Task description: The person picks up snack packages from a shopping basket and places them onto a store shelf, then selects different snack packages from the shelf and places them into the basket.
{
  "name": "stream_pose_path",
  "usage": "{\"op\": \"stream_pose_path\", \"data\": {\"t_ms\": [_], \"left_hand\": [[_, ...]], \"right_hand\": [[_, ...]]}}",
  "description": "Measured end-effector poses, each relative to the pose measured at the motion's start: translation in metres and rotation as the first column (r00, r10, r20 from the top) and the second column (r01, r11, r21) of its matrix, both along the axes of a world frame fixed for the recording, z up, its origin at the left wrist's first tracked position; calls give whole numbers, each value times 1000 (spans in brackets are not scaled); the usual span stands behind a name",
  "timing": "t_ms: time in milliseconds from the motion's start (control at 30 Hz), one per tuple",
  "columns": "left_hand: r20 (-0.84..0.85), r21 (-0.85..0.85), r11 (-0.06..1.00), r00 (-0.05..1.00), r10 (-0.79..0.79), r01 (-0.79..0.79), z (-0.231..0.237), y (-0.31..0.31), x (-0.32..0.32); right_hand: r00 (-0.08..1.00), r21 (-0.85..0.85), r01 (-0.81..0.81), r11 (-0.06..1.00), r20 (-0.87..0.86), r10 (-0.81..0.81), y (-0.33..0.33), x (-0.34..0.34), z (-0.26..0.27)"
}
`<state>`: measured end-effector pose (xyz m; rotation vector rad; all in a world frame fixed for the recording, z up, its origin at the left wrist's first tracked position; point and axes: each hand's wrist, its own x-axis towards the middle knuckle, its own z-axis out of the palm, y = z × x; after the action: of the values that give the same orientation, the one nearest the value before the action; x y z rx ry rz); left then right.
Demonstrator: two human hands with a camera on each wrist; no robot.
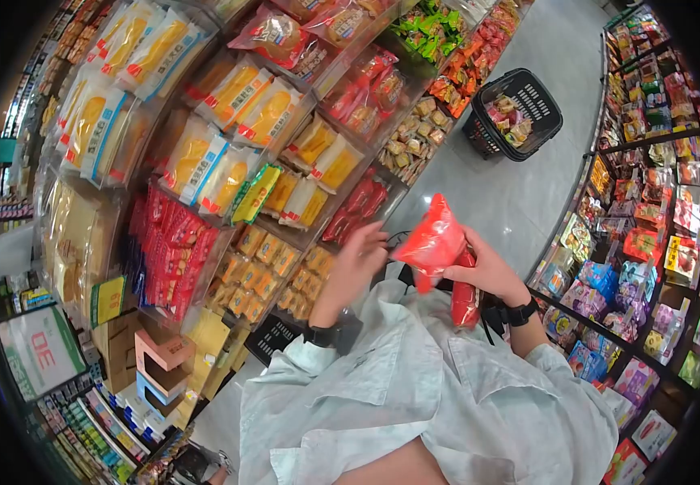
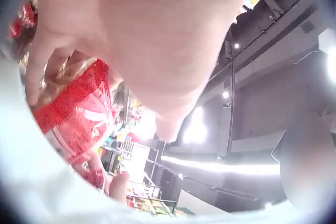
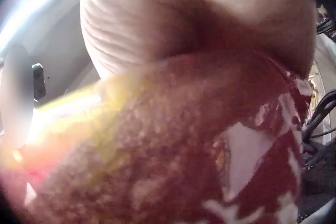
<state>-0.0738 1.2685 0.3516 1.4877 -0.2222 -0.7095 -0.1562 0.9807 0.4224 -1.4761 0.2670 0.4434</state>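
Observation:
In the head view my right hand grips a shiny red plastic food package and a long red-wrapped package that hangs below the palm. The right wrist view shows a red wrapper close up under the hand, with brown grainy food behind its clear part. My left hand is raised left of the packages, blurred, its fingers loosely bent with nothing between them. From the left wrist, the red-banded clear package appears beyond the left hand.
A black basket with several packets inside stands on the grey floor ahead. Shelves of wrapped bread rise on the left, with small wrapped cakes lower down. Another snack shelf runs along the right.

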Motion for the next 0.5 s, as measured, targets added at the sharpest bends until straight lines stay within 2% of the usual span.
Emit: {"op": "stream_pose_path", "data": {"t_ms": [33,67,167,300,333,500], "left_hand": [[-145,-108,994,989,-42,26,18,-10,-11],[3,-120,990,998,-69,69,23,-24,-21],[56,69,993,994,95,-99,35,-51,-41],[-93,-32,964,961,260,-264,29,-69,-67],[-6,-80,936,939,343,-342,24,-79,-77],[-58,-33,831,831,554,-556,14,-120,-134]], "right_hand": [[1000,-1,-24,1000,-15,24,1,-3,-3],[998,-4,-51,999,-26,50,1,-4,-5],[996,35,-85,996,-10,86,-9,-11,-10],[984,47,-140,989,122,133,-35,-30,-10],[985,55,-141,989,109,134,-43,-36,-10],[997,128,-63,990,62,55,-92,-70,-15]]}}
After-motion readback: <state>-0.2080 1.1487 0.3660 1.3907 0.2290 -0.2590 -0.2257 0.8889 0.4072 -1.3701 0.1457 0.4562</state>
